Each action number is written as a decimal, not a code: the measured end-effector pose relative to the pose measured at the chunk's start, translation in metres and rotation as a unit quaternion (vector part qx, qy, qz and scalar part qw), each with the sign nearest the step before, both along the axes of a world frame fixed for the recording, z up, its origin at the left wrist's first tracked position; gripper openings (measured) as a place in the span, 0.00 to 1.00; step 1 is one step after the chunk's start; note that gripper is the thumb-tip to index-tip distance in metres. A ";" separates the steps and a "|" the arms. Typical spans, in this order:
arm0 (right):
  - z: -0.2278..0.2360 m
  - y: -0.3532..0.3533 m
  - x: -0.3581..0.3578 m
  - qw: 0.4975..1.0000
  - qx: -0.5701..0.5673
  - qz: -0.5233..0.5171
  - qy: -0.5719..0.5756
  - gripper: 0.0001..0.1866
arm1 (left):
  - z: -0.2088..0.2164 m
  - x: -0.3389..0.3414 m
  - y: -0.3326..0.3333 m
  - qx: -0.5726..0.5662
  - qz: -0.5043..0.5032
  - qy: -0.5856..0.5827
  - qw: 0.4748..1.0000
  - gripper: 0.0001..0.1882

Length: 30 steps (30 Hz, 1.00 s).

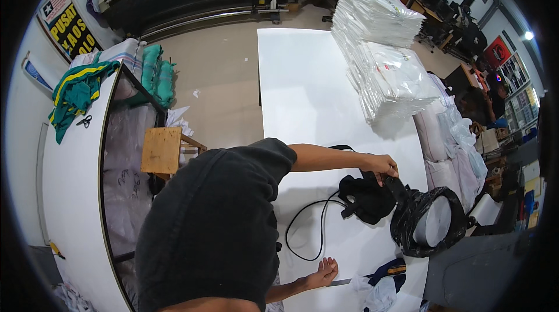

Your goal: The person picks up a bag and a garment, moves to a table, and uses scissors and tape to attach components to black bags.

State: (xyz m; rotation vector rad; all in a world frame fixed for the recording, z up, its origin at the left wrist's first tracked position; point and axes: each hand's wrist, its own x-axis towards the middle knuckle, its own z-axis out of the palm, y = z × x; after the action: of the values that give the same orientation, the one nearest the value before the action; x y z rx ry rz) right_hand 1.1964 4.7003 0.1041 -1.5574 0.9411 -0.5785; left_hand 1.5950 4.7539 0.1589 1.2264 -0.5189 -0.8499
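My left hand [382, 167] reaches across the white table [303, 102] and pinches a flat black strap-like piece [397, 188]. Just below that hand lies a crumpled black fabric bag [368, 200]. A thin black cord [287, 235] loops out from it over the tabletop. Beside the bag, at the table's right edge, stands a round whitish roll [434, 222] in black plastic wrapping [402, 227]. Nearer to me, my right hand [324, 275] rests palm up with fingers loosely curled, and nothing shows in it. Dark and white cloths [384, 286] lie to its right.
Tall stacks of white plastic-wrapped packs [387, 73] stand on the table's far right. Full sacks [442, 149] line its right side. At left are a wooden stool [161, 150] and a white side table [70, 195]. A large printer [198, 0] spans the back; people sit farther off.
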 end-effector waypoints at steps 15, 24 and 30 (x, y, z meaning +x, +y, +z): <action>-0.009 -0.018 0.096 0.991 0.086 0.089 0.051 0.19 | -0.080 0.001 -0.032 0.087 0.222 -0.103 0.966 0.31; 0.019 0.017 0.047 0.997 0.033 0.004 0.065 0.19 | -0.108 -0.043 0.003 0.133 0.207 -0.232 0.941 0.19; 0.013 0.027 0.000 0.995 -0.010 -0.062 0.079 0.18 | -0.098 -0.029 0.001 0.107 0.272 -0.275 0.916 0.15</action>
State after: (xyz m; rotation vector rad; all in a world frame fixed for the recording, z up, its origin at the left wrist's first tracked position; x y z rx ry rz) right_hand 1.1966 4.7275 0.1169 -1.5881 1.1616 -0.5604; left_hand 1.5659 4.7546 0.0612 1.7182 -0.4959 -0.0733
